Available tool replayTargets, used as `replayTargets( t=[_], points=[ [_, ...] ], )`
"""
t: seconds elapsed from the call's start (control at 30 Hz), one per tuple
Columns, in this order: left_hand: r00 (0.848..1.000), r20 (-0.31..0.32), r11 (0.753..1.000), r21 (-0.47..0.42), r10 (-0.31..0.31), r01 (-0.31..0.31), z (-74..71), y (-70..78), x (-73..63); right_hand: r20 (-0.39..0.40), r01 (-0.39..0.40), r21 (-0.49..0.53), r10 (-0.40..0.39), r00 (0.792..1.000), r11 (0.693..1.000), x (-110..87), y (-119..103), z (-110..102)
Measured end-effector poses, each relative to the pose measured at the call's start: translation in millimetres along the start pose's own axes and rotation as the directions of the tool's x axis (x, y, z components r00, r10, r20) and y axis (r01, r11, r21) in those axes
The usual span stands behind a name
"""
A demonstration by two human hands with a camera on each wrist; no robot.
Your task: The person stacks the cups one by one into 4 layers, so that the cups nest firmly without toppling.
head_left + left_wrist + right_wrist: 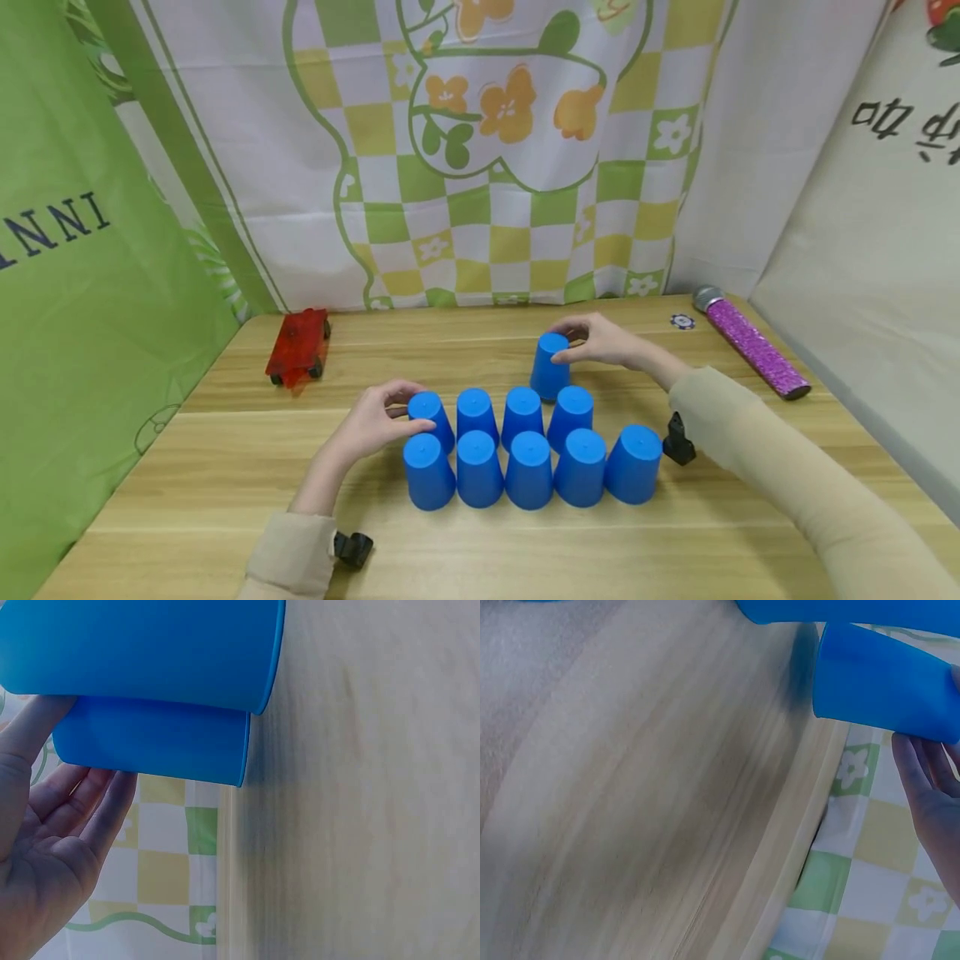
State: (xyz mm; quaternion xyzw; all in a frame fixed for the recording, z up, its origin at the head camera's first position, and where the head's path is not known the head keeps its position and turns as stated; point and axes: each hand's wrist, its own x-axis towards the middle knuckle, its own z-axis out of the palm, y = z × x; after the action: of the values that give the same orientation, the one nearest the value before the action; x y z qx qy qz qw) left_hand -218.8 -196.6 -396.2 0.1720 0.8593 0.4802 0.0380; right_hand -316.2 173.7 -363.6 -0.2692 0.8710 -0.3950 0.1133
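Several blue cups stand upside down in two rows on the wooden table. My left hand grips the leftmost cup of the back row near its top, thumb on the near side. In the left wrist view that cup shows between the thumb and fingers of the hand, with a front-row cup overlapping it. Behind the back row's right end, my right hand holds another upside-down blue cup from its right side. The right wrist view shows this cup beside the fingers.
A red toy car sits at the back left of the table. At the back right lie a glittery pink microphone and a poker chip. A patterned cloth hangs behind the table, with fabric walls on both sides.
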Motion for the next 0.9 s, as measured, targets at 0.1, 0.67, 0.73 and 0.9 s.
replayTargets(
  t=[0.1,0.67,0.73,0.9],
  points=[
    [1.000,0.000,1.000,0.005,-0.015,0.015,0.9,-2.4,-2.3,0.025,0.017,0.006,-0.017,1.000,1.000,-0.2,0.7,5.9],
    [1.000,-0.012,1.000,0.007,-0.014,0.014,0.6,0.9,-0.7,0.078,0.028,0.028,-0.030,0.997,0.999,1.6,-2.2,11.4],
    [1.000,-0.012,1.000,0.009,-0.013,0.013,0.3,1.4,-0.5,0.078,0.022,0.035,-0.025,0.997,0.999,1.7,-2.5,11.8],
    [1.000,-0.017,1.000,0.016,-0.013,0.013,-0.3,1.9,-0.3,0.070,0.024,0.039,-0.027,0.997,0.999,2.2,-1.8,13.3]
  ],
)
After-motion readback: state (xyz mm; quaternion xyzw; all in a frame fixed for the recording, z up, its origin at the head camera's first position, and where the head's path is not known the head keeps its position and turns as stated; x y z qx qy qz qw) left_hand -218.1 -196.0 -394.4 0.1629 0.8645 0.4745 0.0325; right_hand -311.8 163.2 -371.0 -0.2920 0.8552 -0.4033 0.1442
